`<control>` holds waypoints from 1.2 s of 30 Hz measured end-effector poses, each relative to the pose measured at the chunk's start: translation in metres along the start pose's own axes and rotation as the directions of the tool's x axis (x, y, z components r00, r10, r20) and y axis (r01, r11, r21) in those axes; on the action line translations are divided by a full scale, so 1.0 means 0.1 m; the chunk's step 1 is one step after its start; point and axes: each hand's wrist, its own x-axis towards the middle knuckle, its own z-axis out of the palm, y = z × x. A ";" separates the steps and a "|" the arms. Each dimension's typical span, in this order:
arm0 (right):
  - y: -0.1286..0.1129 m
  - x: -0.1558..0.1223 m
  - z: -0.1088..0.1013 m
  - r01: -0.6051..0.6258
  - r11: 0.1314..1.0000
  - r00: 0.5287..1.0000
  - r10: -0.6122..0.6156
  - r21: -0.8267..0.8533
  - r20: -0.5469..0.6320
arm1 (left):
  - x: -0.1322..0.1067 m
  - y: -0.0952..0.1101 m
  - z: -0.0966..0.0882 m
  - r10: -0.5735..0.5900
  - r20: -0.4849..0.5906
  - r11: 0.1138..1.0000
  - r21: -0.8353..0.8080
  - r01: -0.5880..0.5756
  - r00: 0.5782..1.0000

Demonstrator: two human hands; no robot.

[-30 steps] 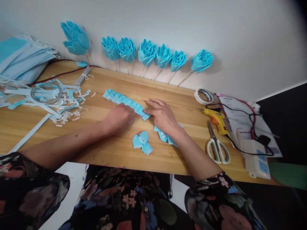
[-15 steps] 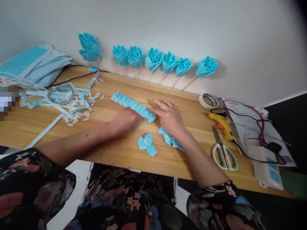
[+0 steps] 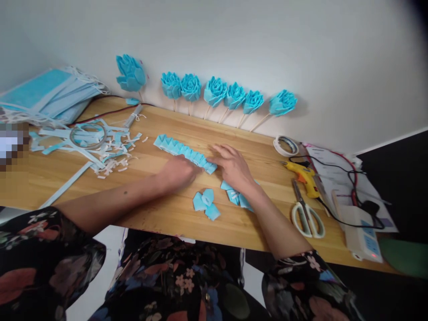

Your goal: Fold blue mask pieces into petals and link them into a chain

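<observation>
A long row of folded blue petal pieces [image 3: 177, 148] lies across the middle of the wooden table [image 3: 187, 218]. My left hand [image 3: 179, 171] rests at its near end, fingers curled under and hidden. Fingers spread, my right hand [image 3: 232, 165] presses flat on the table just right of that same end. A small cluster of folded blue pieces [image 3: 205, 203] lies in front of my hands. More folded pieces [image 3: 236, 196] sit under my right wrist.
Several blue paper flowers on sticks [image 3: 214, 91] lean on the wall. Blue masks [image 3: 43, 93], cut scraps and a tape ring [image 3: 87, 136] lie at the left. A tape roll [image 3: 285, 145], yellow glue gun [image 3: 302, 174], scissors [image 3: 306, 216] and power strip [image 3: 361, 238] sit at the right.
Both hands stay at the end of the petal row. Only the camera view has shifted a little.
</observation>
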 end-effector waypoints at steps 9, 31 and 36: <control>0.02 -0.03 -0.07 0.023 1.000 1.000 -0.023 -0.004 -0.011 | -0.01 0.02 -0.05 -0.043 0.096 0.997 0.067 0.036 0.994; 0.06 -0.03 0.06 0.099 0.994 0.993 -0.102 -0.050 -0.060 | -0.28 -1.01 -0.80 -0.490 -0.235 0.872 -0.104 0.479 0.840; 0.04 -0.03 0.05 0.104 0.992 0.992 -0.109 -0.075 -0.057 | -0.19 -1.04 -0.58 -0.527 -0.094 0.849 -0.025 0.528 0.844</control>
